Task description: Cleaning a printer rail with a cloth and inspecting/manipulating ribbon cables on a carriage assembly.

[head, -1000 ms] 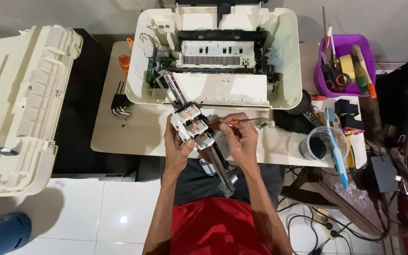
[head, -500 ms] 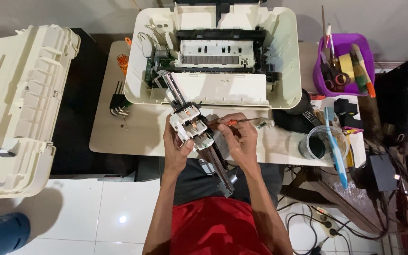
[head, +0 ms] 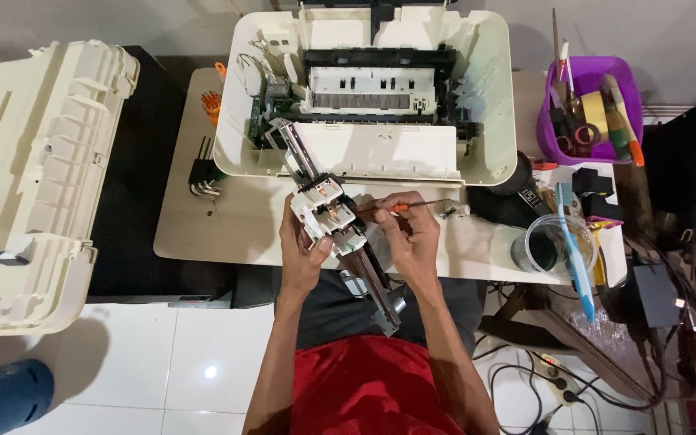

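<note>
Purple bin (head: 627, 149) — scissors (head: 577, 133), tape; hands grip carriage (head: 328, 213).

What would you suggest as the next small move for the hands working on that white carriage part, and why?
Probably bring the screwdriver tip down onto the white carriage assembly. The left hand already grips that assembly on its metal rail above the table, while the right hand holds the tool level beside it.

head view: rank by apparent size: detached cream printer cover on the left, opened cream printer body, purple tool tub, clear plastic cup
1. Detached cream printer cover and opened cream printer body: too close to rank; the cover may sit at a different height.
2. Purple plastic tool tub.
3. Clear plastic cup, smallest.
</note>
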